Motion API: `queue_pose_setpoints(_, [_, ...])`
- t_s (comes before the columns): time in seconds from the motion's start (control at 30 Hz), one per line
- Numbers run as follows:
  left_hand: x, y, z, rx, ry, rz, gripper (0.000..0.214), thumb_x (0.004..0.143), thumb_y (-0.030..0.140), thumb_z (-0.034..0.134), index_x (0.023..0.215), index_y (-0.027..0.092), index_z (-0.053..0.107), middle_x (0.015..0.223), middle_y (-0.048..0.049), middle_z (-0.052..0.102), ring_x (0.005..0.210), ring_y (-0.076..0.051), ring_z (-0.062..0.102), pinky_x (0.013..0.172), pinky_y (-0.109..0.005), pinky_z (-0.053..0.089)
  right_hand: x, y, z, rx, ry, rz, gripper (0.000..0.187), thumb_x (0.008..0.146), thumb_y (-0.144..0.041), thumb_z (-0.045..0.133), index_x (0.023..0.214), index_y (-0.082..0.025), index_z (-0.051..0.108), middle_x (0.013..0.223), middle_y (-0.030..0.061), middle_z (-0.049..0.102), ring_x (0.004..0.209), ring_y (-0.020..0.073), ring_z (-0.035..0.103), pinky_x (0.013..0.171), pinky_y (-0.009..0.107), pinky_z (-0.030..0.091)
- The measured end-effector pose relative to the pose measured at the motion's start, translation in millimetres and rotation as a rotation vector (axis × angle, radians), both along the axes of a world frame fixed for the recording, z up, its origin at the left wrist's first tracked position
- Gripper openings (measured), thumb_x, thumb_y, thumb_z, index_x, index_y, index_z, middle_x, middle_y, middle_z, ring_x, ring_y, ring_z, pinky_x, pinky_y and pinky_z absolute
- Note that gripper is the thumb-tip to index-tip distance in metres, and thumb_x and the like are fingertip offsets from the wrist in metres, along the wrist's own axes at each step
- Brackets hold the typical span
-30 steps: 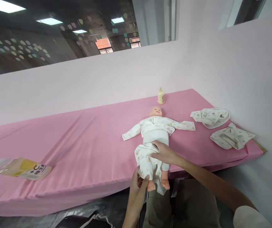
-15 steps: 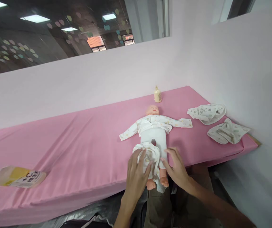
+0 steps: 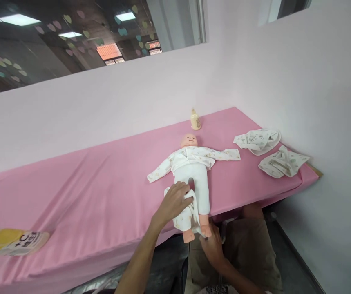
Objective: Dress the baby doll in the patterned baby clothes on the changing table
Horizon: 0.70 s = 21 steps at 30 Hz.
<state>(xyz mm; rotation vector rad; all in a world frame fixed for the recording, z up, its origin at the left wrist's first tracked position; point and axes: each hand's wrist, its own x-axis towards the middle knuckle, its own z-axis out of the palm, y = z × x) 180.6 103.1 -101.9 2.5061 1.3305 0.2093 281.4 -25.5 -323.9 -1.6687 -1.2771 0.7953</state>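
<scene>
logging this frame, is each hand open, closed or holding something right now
Left hand: closed, holding the bunched top of the printed baby trousers.
Right hand: at the doll's foot, grip partly hidden; open or closed cannot be told.

Printed garment (image 3: pixel 182 222) partly hidden under left hand (image 3: pixel 174 201); lying bottle (image 3: pixel 12 242) cut off, left edge.

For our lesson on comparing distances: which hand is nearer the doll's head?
Left. The left hand is on the patterned pants at the doll's leg; the right hand is farther from the head, by a foot.
</scene>
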Motion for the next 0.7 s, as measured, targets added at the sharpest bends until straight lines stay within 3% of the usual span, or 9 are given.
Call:
queue_pose_setpoints(0.1, [-11,5,-0.4,-0.164,-0.189,0.118,0.010,0.080,0.024,0.047,0.072,0.020,0.043,0.076,0.0013,0.049,0.075,-0.016,0.045,0.067,-0.028,0.036,20,2,34.5,-0.120,0.283,0.168,0.024,0.083,-0.033,0.045,0.076,-0.016,0.060,0.074,0.0072,0.065,0.071,0.0211,0.061,0.070,0.032,0.048])
queue_pose_setpoints(0.2, [-22,12,0.7,-0.355,-0.363,0.201,0.007,0.077,0.026,0.049,0.076,0.019,0.046,0.077,0.0025,0.049,0.071,-0.014,0.045,0.061,-0.025,0.034,59,-10,85.7,-0.220,0.498,0.437,0.019,0.077,-0.024,0.049,0.087,-0.017,0.064,0.088,0.0044,0.068,0.089,0.0196,0.061,0.079,0.027,0.047])
queue_pose_setpoints(0.3, [-28,18,3.2,-0.461,-0.473,0.213,0.009,0.075,0.025,0.050,0.076,0.019,0.044,0.076,0.0032,0.045,0.070,-0.013,0.042,0.061,-0.024,0.034,88,-17,133.6,-0.339,0.518,0.594,0.012,0.075,-0.020,0.051,0.078,-0.018,0.062,0.074,-0.0001,0.062,0.072,0.0147,0.057,0.060,0.021,0.043])
queue_pose_setpoints(0.4, [-29,22,5.5,-0.515,-0.488,0.191,0.011,0.074,0.022,0.050,0.075,0.020,0.039,0.074,0.0038,0.040,0.067,-0.012,0.037,0.059,-0.023,0.031,89,-14,160.7,-0.396,0.467,0.771,0.009,0.077,-0.016,0.046,0.076,-0.019,0.054,0.062,-0.0045,0.048,0.054,0.0089,0.044,0.047,0.018,0.032])
queue_pose_setpoints(0.5, [-28,23,5.4,-0.554,-0.490,0.187,0.012,0.075,0.021,0.048,0.075,0.020,0.036,0.074,0.0040,0.039,0.066,-0.011,0.036,0.057,-0.023,0.030,72,-9,171.5,-0.258,0.246,0.904,0.010,0.076,-0.014,0.047,0.068,-0.019,0.044,0.059,-0.0055,0.041,0.051,0.0079,0.038,0.048,0.019,0.029])
queue_pose_setpoints(0.6, [-28,24,4.4,-0.575,-0.512,0.184,0.012,0.074,0.020,0.047,0.078,0.021,0.035,0.077,0.0035,0.042,0.068,-0.012,0.039,0.059,-0.023,0.032,59,-11,180.4,0.002,-0.070,0.897,0.008,0.077,-0.013,0.050,0.072,-0.020,0.048,0.071,-0.0018,0.055,0.064,0.0118,0.049,0.060,0.021,0.037])
queue_pose_setpoints(0.7, [-31,25,7.2,-0.627,-0.550,0.179,0.016,0.071,0.017,0.048,0.081,0.021,0.037,0.078,0.0036,0.044,0.069,-0.011,0.040,0.059,-0.023,0.033,65,-8,191.7,0.106,-0.164,0.842,0.016,0.080,-0.014,0.047,0.088,-0.022,0.058,0.092,0.0022,0.065,0.083,0.0165,0.058,0.074,0.025,0.043])
